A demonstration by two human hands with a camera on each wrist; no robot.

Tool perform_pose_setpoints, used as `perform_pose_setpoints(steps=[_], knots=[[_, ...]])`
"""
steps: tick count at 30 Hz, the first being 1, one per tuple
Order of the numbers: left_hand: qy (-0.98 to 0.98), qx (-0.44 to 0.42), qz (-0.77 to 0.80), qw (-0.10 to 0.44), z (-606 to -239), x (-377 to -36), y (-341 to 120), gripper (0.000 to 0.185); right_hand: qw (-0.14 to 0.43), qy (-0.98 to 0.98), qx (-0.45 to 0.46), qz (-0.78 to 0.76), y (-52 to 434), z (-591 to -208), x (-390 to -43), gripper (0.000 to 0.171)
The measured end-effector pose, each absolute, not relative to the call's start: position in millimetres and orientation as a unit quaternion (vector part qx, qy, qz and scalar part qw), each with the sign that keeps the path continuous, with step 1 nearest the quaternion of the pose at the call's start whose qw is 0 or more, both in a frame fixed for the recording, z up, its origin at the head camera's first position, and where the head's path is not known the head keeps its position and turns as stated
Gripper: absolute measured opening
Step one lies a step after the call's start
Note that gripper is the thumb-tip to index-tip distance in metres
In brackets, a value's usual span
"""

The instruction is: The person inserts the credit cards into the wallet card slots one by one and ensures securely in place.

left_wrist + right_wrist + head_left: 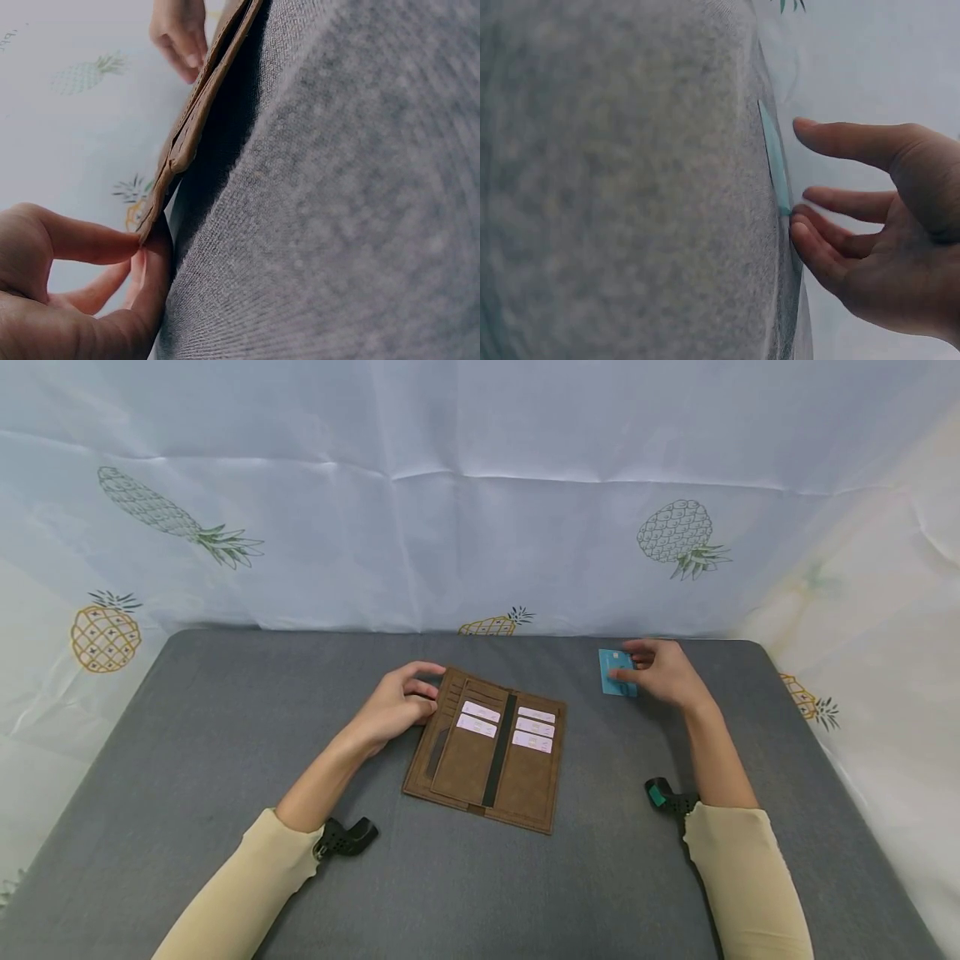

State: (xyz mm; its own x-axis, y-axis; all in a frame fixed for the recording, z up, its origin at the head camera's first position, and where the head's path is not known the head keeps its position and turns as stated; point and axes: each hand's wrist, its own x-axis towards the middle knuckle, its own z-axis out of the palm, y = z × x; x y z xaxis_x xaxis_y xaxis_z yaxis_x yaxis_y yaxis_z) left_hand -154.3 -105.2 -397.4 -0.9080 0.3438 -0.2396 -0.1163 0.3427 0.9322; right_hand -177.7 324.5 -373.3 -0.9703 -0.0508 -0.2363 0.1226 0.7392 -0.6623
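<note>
A brown bifold wallet (465,768) lies spread out on the grey table. Pale pink cards (532,742) peek from its slots on both sides of a dark elastic band (498,752). My left hand (393,706) pinches the wallet's upper left edge between thumb and fingers, and the left wrist view shows that edge raised off the cloth. To the right of the wallet, a blue card (611,664) lies near the table's back edge. Over it, my right hand (900,232) has its thumb spread from its loosely bent fingers, with fingertips right at the card's edge.
The grey cloth-covered table (225,760) ends at a white curtain (360,552) printed with pineapples. Black wrist devices (348,837) sit at both sleeve cuffs.
</note>
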Motion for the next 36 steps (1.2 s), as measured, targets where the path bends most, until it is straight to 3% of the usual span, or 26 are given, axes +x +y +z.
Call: perform_pose_setpoints(steps=[7, 21, 32, 36], knots=[[0.794, 0.07, 0.568, 0.205, -397, -154, -105, 0.058, 0.134, 0.944, 0.01, -0.302, 327, -377, -179, 0.087], [0.798, 0.071, 0.563, 0.203, -396, -153, -104, 0.058, 0.115, 0.936, 0.022, -0.332, 329, -379, -180, 0.084], [0.793, 0.076, 0.567, 0.211, -396, -153, -105, 0.06, 0.108, 0.888, 0.035, -0.445, 308, -378, -180, 0.077], [0.79, 0.082, 0.565, 0.222, -395, -152, -105, 0.06, 0.089, 0.875, 0.02, -0.475, 287, -372, -177, 0.063]])
